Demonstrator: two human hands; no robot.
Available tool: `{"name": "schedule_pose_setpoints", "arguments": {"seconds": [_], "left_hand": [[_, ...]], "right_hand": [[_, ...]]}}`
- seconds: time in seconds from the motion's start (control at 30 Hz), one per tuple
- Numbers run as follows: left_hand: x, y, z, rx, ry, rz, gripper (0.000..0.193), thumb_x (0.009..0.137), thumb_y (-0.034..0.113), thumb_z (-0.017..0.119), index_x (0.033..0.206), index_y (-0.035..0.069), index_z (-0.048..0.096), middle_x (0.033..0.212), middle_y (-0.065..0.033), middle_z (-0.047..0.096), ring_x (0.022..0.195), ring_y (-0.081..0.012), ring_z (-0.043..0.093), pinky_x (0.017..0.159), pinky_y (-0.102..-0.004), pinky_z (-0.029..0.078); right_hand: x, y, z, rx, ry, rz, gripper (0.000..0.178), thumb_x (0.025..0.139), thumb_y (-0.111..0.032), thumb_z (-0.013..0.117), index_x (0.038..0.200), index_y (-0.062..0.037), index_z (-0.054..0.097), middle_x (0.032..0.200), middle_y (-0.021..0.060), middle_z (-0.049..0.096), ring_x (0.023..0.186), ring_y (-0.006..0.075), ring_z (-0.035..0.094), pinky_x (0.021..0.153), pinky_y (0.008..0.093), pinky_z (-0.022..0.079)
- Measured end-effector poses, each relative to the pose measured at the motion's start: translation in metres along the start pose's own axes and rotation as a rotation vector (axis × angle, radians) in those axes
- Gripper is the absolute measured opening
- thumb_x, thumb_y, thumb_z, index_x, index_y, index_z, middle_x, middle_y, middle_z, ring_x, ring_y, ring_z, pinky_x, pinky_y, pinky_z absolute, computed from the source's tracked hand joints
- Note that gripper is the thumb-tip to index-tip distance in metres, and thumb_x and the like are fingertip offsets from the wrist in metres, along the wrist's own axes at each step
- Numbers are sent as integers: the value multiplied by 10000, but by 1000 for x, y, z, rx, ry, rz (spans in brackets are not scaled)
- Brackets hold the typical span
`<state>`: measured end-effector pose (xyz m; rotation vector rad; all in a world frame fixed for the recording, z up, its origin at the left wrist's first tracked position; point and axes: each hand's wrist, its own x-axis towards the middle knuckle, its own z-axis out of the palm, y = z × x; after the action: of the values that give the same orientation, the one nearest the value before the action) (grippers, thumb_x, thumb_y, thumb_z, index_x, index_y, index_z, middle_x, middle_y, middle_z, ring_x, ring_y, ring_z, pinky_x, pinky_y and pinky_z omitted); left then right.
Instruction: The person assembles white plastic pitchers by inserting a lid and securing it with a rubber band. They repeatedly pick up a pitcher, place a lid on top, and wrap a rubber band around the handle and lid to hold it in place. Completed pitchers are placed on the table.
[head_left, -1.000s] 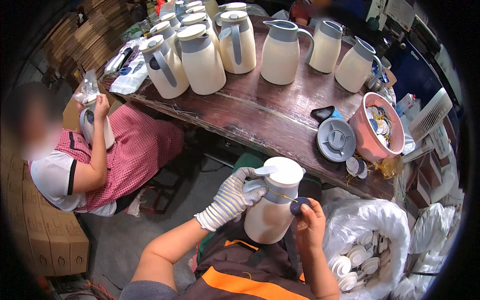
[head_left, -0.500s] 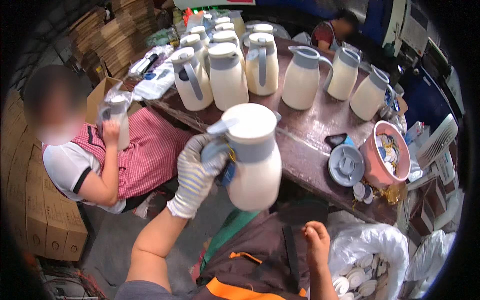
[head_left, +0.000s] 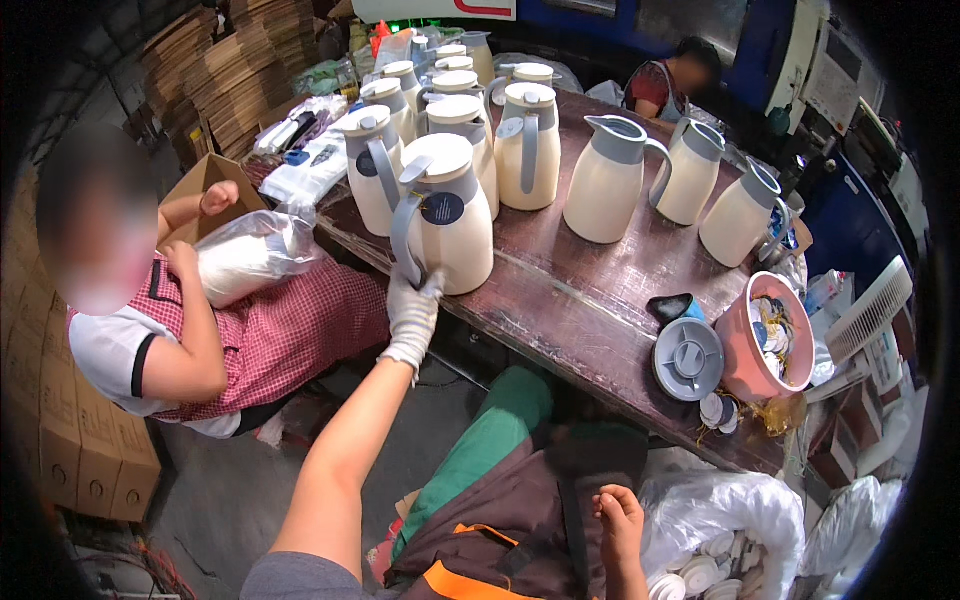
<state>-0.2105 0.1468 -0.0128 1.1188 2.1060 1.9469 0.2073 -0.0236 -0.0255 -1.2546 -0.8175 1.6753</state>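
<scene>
A cream jug with a grey collar and handle, a white lid and a dark round tag stands upright at the table's near edge. My left hand, in a striped knit glove, touches its lower side below the handle, fingers apart and partly hidden. Low on the right, over my lap, my bare right hand is loosely closed with nothing visible in it. Several lidded jugs stand close behind the tagged one. Farther right are three lidless jugs, the nearest of them a cream one with a grey spout.
On the brown table, a pink tub of round tags stands beside a grey lid. Below it, a plastic-lined bag holds white lids. At left a co-worker handles a bagged jug; another person sits at the far side.
My left hand has set the jug down on the table among the others and slid below its handle. The co-worker's bagged jug has tipped onto its side. My right hand has lowered slightly.
</scene>
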Motion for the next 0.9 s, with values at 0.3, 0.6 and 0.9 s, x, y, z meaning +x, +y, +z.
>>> {"name": "schedule_pose_setpoints", "arguments": {"seconds": [0.3, 0.6, 0.9], "left_hand": [[-33, 10, 20, 462, -262, 584, 267, 800, 314, 687, 913, 78, 636, 777, -119, 631, 741, -332, 614, 705, -446, 468], [7, -13, 70, 550, -363, 236, 231, 892, 302, 571, 859, 94, 664, 801, -155, 668, 750, -346, 644, 696, -443, 499], [12, -19, 79, 608, -384, 209, 229, 888, 303, 557, 845, 92, 636, 784, -154, 656, 726, -355, 628, 669, -457, 487]], "right_hand": [[49, -56, 26, -212, -42, -133, 145, 901, -85, 596, 1012, 6, 618, 874, 52, 640, 763, 100, 552, 713, 235, 447], [226, -200, 126, -897, -161, -700, 367, 854, -156, 653, 1189, -41, 557, 1116, 90, 585, 801, 144, 582, 721, 291, 481], [353, -298, 230, -1575, 173, -1009, 705, 795, -369, 674, 1369, -42, 427, 1346, 231, 488, 1167, 354, 552, 955, 418, 462]]}}
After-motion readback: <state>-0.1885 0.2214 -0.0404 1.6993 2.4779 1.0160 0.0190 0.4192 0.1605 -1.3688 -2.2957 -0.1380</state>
